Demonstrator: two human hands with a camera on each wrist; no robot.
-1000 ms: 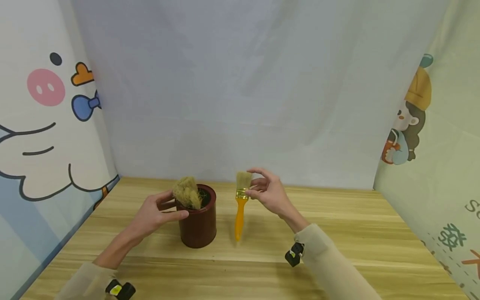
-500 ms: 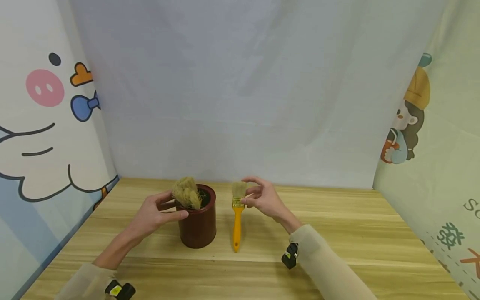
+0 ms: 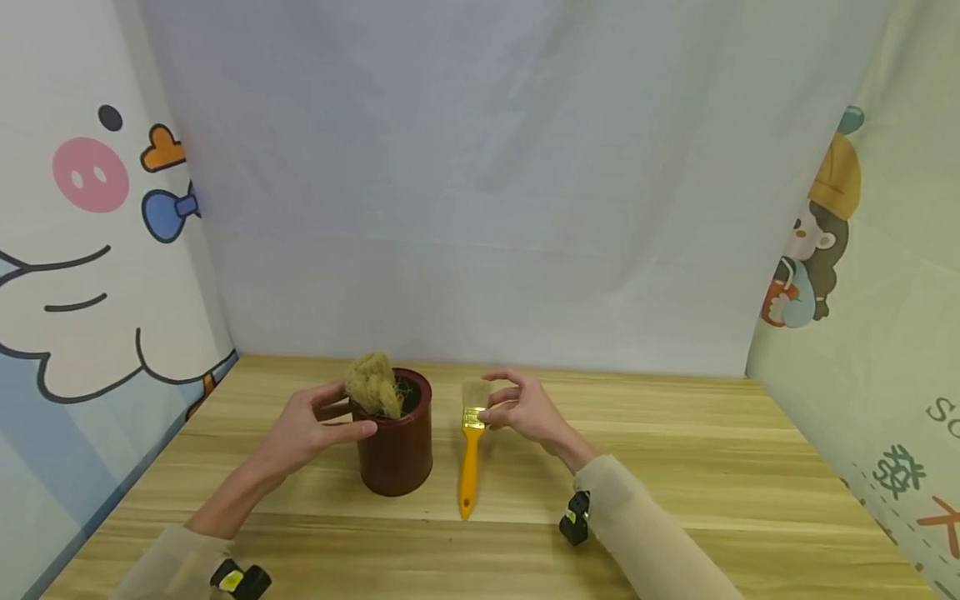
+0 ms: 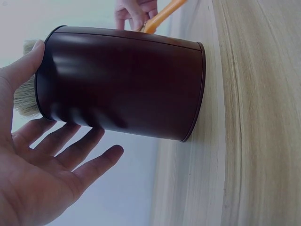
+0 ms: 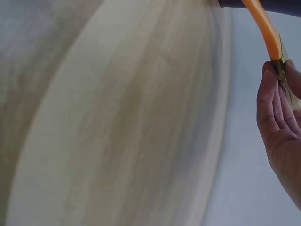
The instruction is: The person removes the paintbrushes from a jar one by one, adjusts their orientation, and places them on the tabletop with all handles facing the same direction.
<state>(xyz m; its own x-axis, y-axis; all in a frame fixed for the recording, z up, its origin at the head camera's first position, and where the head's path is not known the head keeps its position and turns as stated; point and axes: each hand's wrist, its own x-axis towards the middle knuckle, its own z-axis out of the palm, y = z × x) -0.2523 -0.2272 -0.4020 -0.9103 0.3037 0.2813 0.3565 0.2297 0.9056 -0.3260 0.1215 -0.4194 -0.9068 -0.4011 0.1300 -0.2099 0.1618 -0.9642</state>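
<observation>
A dark red-brown cylindrical pot [image 3: 395, 462] stands upright on the table, a clump of beige bristly fibre [image 3: 372, 387] sticking out of its mouth. My left hand [image 3: 303, 429] holds the pot near its rim, thumb on the near side and fingers on the far side, as the left wrist view also shows. To the pot's right, my right hand [image 3: 528, 411] pinches a paintbrush [image 3: 469, 467] at its gold metal band. Its pale bristles point up and away, its orange handle down toward me. Whether the handle's end touches the table cannot be told.
The wood-grain table [image 3: 660, 500] runs back to a plain pale cloth [image 3: 480, 208]. Printed cloths hang at the left [image 3: 67, 250] and right [image 3: 862, 375]. A small black device is strapped on each wrist.
My right hand has moved toward me and slightly left with the paintbrush, lowering it in the head view. My left hand and the pot have stayed in place.
</observation>
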